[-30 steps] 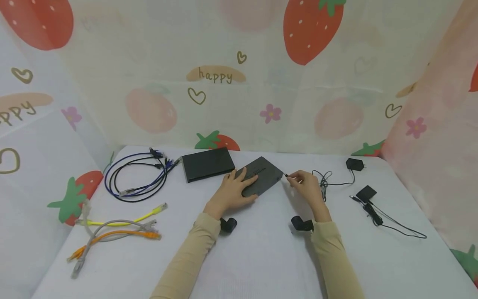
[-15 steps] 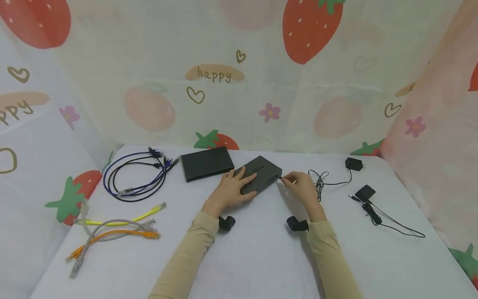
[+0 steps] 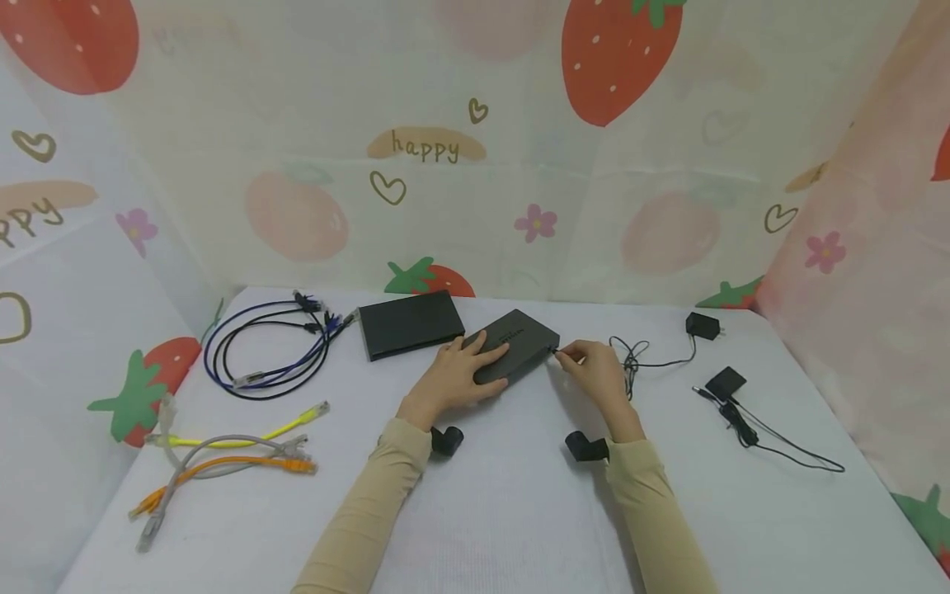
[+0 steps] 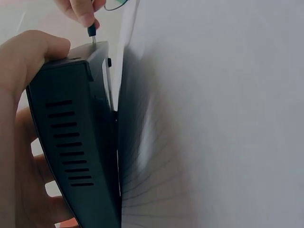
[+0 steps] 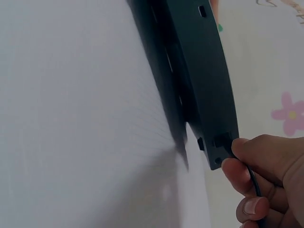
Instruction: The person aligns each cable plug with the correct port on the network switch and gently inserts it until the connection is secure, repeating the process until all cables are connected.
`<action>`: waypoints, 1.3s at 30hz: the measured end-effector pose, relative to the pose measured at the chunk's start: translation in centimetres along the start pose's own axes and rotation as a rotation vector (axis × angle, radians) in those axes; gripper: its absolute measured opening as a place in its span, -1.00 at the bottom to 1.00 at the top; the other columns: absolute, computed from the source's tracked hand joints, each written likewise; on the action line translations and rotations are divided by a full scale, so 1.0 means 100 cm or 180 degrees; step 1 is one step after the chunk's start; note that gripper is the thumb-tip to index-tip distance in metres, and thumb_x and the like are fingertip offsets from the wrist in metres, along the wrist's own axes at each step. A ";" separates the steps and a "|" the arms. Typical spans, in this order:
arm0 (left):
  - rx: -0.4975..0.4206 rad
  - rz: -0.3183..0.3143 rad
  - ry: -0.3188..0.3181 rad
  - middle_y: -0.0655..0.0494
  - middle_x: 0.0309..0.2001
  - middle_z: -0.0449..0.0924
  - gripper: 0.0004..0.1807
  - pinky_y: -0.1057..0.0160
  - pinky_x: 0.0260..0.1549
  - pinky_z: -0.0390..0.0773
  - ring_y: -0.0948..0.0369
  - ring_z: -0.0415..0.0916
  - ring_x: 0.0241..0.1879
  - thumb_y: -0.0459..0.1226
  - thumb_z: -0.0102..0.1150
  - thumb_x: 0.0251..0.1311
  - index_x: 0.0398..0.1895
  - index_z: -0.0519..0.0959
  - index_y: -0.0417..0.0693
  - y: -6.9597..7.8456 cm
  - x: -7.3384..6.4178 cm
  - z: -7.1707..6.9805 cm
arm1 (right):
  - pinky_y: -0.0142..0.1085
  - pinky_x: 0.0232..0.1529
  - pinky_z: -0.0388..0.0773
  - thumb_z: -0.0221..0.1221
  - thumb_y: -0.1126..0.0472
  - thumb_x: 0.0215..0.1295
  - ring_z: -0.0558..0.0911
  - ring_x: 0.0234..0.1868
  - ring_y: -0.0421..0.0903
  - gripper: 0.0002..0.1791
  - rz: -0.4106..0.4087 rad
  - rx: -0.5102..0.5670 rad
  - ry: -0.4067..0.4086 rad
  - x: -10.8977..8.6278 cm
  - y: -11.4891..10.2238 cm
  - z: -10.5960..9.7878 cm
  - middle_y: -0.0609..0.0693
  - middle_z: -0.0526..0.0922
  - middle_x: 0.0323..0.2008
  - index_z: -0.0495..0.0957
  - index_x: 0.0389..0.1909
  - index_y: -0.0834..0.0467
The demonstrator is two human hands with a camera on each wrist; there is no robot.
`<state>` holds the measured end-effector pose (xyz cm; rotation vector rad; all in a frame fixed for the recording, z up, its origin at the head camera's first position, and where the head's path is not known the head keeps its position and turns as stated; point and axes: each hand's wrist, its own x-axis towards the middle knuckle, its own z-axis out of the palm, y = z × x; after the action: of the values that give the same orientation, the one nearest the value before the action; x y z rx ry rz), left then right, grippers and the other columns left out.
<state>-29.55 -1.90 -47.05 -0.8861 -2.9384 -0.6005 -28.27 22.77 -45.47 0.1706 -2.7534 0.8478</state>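
Note:
A dark grey network switch [image 3: 530, 342] with lettering on its top lies at mid-table, turned at an angle. The left hand [image 3: 462, 375] rests on its top left part with fingers spread and thumb toward the near side. At the switch's right corner, the right hand [image 3: 597, 375] pinches a small black power plug [image 4: 91, 31] between thumb and fingers. Its metal barrel meets the end of the switch in the left wrist view. In the right wrist view the plug sits right at a socket, and a thin black cable [image 5: 254, 178] runs back through the fingers.
A second black box [image 3: 411, 324] stands behind left, beside coiled blue and black cables [image 3: 326, 346]. Yellow [image 3: 297, 422], orange [image 3: 252, 460] and grey [image 3: 172, 491] network cables lie front left. Two black power adapters, one behind [image 3: 703, 326] and one nearer [image 3: 726, 383], lie right with their cords.
The right hand has moved left and brought the plug from just off the switch's corner to its end face. The left hand keeps its place on the switch.

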 end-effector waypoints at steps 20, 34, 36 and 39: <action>-0.0266 0.0046 0.0032 -0.02 0.39 0.09 -0.36 -0.13 0.24 0.12 -0.29 0.06 0.30 0.26 0.00 0.12 0.30 0.25 0.48 -0.008 -0.001 -0.001 | -0.37 -0.66 0.30 0.23 0.14 0.18 0.51 -0.60 -0.15 -0.84 0.0013 -0.0081 0.0241 -0.003 -0.007 0.008 0.01 0.69 -0.47 0.67 -0.38 0.16; -0.0300 -0.0006 -0.0012 0.01 0.40 0.07 -0.37 -0.14 0.25 0.09 -0.28 0.04 0.31 0.28 -0.04 0.12 0.30 0.23 0.52 -0.009 0.000 -0.001 | -0.37 -0.64 0.25 0.24 0.18 0.17 0.42 -0.70 -0.18 -0.85 -0.0058 -0.0036 0.0515 -0.004 -0.006 0.017 0.05 0.69 -0.52 0.65 -0.39 0.21; -0.0329 -0.0021 -0.0030 0.01 0.40 0.07 -0.37 -0.14 0.26 0.07 -0.27 0.03 0.32 0.28 -0.04 0.13 0.30 0.23 0.52 -0.009 0.000 -0.002 | -0.34 -0.62 0.29 0.24 0.19 0.18 0.45 -0.69 -0.16 -0.85 -0.0055 -0.0018 0.0557 -0.005 -0.007 0.017 0.06 0.69 -0.52 0.65 -0.39 0.21; -0.0344 -0.0040 -0.0043 0.02 0.40 0.06 -0.38 -0.14 0.26 0.06 -0.26 0.01 0.33 0.28 -0.05 0.13 0.30 0.23 0.52 -0.008 0.000 -0.002 | -0.26 -0.53 0.37 0.23 0.19 0.18 0.53 -0.62 -0.11 -0.85 -0.0010 0.0001 0.0595 -0.005 -0.008 0.018 0.06 0.70 -0.50 0.65 -0.39 0.21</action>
<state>-29.99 -2.64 -47.19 -0.8842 -2.9501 -0.7636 -27.99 21.13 -46.69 0.0906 -2.5783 0.8191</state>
